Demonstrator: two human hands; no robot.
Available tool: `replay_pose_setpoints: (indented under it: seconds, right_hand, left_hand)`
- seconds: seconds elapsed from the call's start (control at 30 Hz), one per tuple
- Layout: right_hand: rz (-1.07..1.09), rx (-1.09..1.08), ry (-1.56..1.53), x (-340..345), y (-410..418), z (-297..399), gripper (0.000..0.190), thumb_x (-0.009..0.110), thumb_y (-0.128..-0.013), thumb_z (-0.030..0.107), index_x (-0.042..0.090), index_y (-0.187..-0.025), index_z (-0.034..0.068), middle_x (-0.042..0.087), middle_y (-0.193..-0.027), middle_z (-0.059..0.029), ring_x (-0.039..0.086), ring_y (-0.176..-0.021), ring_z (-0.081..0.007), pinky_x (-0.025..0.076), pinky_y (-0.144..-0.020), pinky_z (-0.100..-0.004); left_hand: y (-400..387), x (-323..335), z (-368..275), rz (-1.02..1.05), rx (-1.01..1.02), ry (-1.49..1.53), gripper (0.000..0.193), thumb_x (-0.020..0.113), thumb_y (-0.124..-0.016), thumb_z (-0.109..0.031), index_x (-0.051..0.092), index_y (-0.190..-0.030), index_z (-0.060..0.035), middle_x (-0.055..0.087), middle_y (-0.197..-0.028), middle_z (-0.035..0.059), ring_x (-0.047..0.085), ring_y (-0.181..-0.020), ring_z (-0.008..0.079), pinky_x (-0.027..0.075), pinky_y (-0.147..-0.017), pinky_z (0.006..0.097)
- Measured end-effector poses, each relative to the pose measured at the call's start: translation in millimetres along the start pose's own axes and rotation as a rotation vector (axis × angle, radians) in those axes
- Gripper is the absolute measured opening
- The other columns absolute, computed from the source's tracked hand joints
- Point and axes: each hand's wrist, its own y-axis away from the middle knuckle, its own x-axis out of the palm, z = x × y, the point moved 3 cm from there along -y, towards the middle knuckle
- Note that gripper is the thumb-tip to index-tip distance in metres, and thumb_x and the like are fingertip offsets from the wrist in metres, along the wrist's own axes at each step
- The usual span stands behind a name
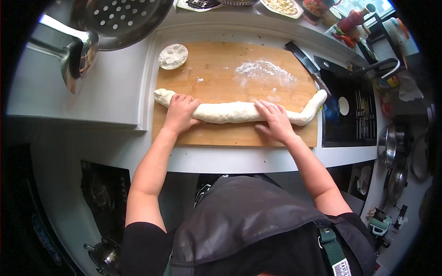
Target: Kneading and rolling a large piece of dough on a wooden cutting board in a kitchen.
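A long pale roll of dough (pixel 226 112) lies across the wooden cutting board (pixel 214 137). Its left end points slightly away from me, and its right end bends up toward the board's far right corner. My left hand (pixel 182 112) grips the roll near its left end, fingers over the top and thumb on the near side. Farther right, my right hand (pixel 274 119) cups the roll with its fingers across it and its thumb on the near side. Loose white flour (pixel 264 69) is spread on the board beyond the dough.
A small bowl of flour (pixel 173 57) stands at the board's far left corner. On the right edge rests a cleaver (pixel 302 58), beside a black sink or hob area (pixel 345 127). Ladles (pixel 81 55) and a perforated pan (pixel 121 20) are at upper left. Dishes (pixel 281 7) line the back ledge.
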Motion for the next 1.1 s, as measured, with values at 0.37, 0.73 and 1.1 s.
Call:
replay_pose_setpoints:
  seconds: [0.37,0.73,1.1]
  right_hand:
    - [-0.058,0.025,-0.117,60,-2,87,0.056,0.056,-0.089,0.024,0.041,-0.137,0.001,0.035,-0.148,-0.0171,0.030,-0.139,-0.0306,0.023,-0.113,-0.0485]
    - [-0.079,0.138,0.215,75,-88,26,0.057,0.042,-0.096,0.037,0.038,-0.140,0.002,0.036,-0.149,-0.0142,0.029,-0.140,-0.0274,0.019,-0.114,-0.0475]
    - [-0.205,0.336,0.350,55,-93,0,0.062,0.036,-0.096,0.043,0.034,-0.144,0.003,0.033,-0.151,-0.0134,0.026,-0.142,-0.0277,0.013,-0.115,-0.0534]
  left_hand:
    - [37,51,-116,-0.189,-0.075,0.204,0.059,0.052,-0.085,-0.016,0.038,-0.141,-0.0070,0.040,-0.147,0.0112,0.037,-0.137,0.0225,0.019,-0.113,0.0516]
    - [-62,48,-42,-0.151,-0.172,0.010,0.050,0.041,-0.096,-0.042,0.042,-0.140,-0.0191,0.041,-0.145,0.0129,0.037,-0.135,0.0295,0.025,-0.110,0.0519]
    - [-43,32,-11,-0.144,-0.290,-0.005,0.050,0.033,-0.099,-0.042,0.044,-0.139,-0.0152,0.041,-0.146,0.0111,0.035,-0.137,0.0280,0.022,-0.112,0.0517]
